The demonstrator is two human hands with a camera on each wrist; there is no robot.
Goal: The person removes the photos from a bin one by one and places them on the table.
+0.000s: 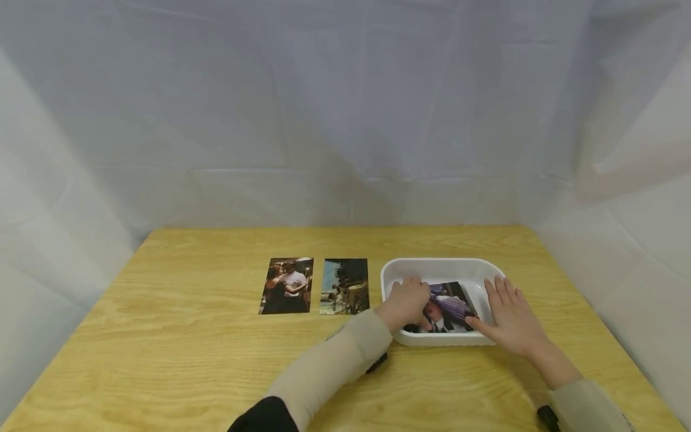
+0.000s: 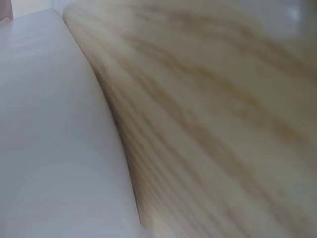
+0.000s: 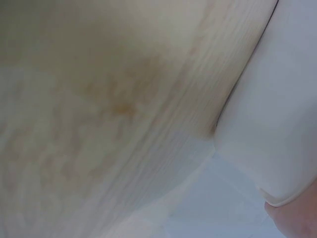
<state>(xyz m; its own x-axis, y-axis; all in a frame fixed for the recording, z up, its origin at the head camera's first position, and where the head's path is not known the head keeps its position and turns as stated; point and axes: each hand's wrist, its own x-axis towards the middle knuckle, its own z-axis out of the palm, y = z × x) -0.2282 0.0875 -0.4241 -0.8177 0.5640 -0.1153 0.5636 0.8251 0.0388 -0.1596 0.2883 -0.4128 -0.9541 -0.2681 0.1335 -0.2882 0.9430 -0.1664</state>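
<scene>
A white tray (image 1: 437, 339) stands at the right of the table with a photo print (image 1: 450, 300) of purple clothing lying in it. My left hand (image 1: 408, 302) reaches over the near left rim, back of the hand up, at the photo's left edge. Its fingertips are partly hidden, so I cannot tell whether they pinch the print. Over the tray's right rim lies my right hand (image 1: 513, 318), fingers straight, its thumb stretched in to the photo's lower right corner. Both wrist views show mainly the tray's outer wall (image 2: 59, 124) and wood; a bit of right hand (image 3: 299, 213) appears in one.
Left of the tray, two more photos lie flat side by side: one of a couple (image 1: 288, 286), the other a darker outdoor scene (image 1: 345, 287). The wooden table (image 1: 178, 348) meets white sheeting (image 1: 324, 120) at the back and both sides.
</scene>
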